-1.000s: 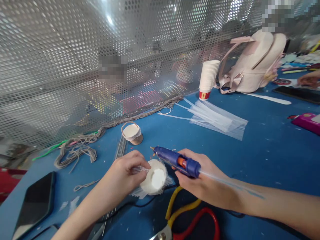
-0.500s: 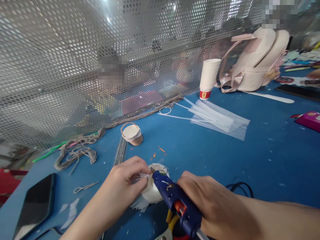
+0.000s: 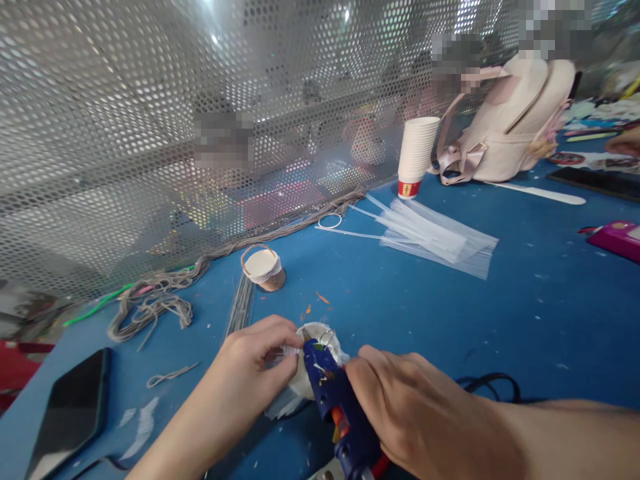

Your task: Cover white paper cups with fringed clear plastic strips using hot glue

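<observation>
A white paper cup (image 3: 302,383) with pale, fringed material around it is at the bottom centre. My left hand (image 3: 260,357) pinches the pale material at the cup's left rim. In my right hand (image 3: 400,400) is a dark blue glue gun (image 3: 330,393), its nozzle over the cup's rim near my left fingertips. Part of the cup is hidden behind the gun and my fingers. Farther back stands a small cup basket (image 3: 265,269) with a brown handle and a brown lower part.
On the blue table (image 3: 400,300) are translucent strips (image 3: 435,233), stacked paper cups (image 3: 418,153), a pink backpack (image 3: 505,127), grey cord (image 3: 150,310), a phone (image 3: 73,407) and a magenta tool (image 3: 617,240). Scissors lie partly under the gun. Behind rises a perforated metal screen (image 3: 125,133).
The glue gun has turned more upright and shifted slightly left. My right hand has moved a little left, closer to the cup. My left hand keeps its pinch almost in place.
</observation>
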Demonstrator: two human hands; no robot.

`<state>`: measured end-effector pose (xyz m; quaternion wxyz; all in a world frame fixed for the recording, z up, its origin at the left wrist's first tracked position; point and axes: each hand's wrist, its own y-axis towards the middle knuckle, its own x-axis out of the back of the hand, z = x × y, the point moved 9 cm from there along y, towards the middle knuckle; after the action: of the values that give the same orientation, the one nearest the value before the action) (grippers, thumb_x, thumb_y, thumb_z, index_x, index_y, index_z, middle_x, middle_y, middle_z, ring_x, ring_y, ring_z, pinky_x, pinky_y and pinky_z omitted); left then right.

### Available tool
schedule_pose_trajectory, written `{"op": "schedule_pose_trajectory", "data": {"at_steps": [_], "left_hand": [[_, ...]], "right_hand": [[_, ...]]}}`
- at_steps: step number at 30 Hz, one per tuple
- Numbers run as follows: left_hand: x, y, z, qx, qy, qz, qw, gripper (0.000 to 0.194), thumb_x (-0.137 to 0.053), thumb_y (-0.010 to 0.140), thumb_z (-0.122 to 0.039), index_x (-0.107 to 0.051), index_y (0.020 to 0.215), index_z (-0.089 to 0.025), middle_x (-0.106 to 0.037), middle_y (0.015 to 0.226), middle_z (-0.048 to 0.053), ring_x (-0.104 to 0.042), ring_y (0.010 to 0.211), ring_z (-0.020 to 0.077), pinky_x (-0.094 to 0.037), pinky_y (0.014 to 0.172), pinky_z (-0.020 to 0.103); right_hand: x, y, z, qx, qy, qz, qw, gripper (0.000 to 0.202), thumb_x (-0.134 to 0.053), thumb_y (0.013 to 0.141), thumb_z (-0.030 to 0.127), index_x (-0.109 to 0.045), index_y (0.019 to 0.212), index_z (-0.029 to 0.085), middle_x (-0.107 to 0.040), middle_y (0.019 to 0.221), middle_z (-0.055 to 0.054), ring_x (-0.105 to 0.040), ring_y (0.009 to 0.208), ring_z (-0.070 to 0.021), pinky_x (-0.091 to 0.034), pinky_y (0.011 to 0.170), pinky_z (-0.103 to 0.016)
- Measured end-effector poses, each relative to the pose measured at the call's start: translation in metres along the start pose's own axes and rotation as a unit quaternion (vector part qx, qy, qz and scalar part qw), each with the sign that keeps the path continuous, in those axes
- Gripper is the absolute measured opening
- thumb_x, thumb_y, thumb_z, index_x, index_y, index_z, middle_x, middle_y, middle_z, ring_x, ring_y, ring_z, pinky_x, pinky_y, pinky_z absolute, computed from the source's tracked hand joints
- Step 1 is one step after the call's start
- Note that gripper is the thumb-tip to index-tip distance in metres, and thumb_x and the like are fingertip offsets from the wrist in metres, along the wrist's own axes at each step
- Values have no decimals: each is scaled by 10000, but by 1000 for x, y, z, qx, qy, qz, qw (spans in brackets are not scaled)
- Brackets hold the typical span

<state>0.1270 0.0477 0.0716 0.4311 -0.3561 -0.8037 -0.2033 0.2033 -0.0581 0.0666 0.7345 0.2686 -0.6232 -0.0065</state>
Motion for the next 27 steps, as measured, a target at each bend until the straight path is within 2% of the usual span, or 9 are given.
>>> {"op": "schedule_pose_trajectory", "data": {"at_steps": [10,17,27], "left_hand": [[-1,-1,3,20,9,5,1000,180,-452,754,-148,-609,690,-210,-669,802,-7,-626,723,126,-476,649,228],[0,-1,4,8,25,-2,1000,171,-473,748,-155,-627,704,-213,-674,787,-8,-614,683,123,-490,646,236],[-4,-1,4,31,19,18,999,184,-445,756,-137,-606,699,-207,-663,810,-4,-605,706,129,-468,653,250]], "right_hand": [[6,2,1,13,-37,-31,999,217,-398,702,-22,-459,760,177,-566,644,-34,-521,533,-151,-292,451,-311],[9,1,2,14,-58,-49,997,238,-369,708,-45,-466,783,160,-590,651,-52,-533,537,-146,-287,458,-311],[0,2,1,25,-47,-1,999,245,-352,715,-50,-461,805,150,-594,680,-71,-555,581,-166,-308,473,-317]]}}
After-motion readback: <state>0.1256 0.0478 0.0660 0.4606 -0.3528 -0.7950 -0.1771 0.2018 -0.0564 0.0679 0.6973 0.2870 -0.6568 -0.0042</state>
